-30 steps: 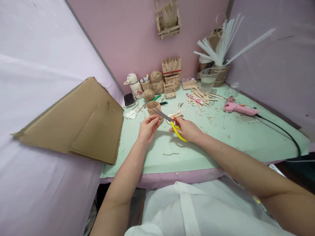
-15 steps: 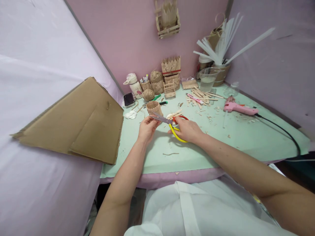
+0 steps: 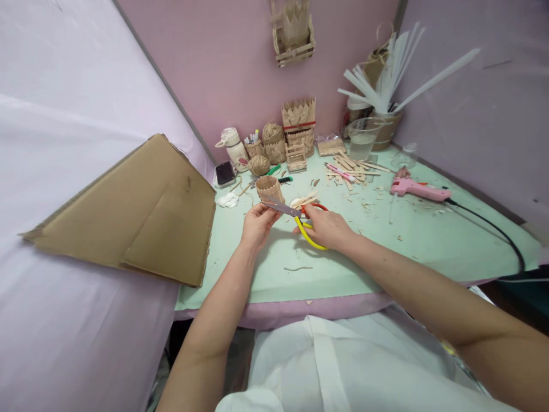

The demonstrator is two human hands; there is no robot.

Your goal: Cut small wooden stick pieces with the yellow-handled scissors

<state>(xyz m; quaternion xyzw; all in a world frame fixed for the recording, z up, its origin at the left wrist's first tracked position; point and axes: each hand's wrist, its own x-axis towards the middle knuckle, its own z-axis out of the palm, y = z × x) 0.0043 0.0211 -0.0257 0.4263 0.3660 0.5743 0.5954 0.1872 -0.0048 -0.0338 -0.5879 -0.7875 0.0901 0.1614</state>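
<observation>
We find the right hand [image 3: 330,228] closed around scissors [image 3: 307,234], blades [image 3: 281,207] now lower, beside the pinched left hand [image 3: 256,226], contents unclear.

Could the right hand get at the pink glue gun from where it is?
Probably yes, though the right hand holds scissors and would likely need to put them down first; between it and the glue gun lie only small scraps.

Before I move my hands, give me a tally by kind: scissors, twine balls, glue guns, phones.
Scissors, in the right hand: 1
Twine balls, one on the table and one atop a stick pot: 2
Glue gun: 1
Phone: 1
Total: 5
</observation>
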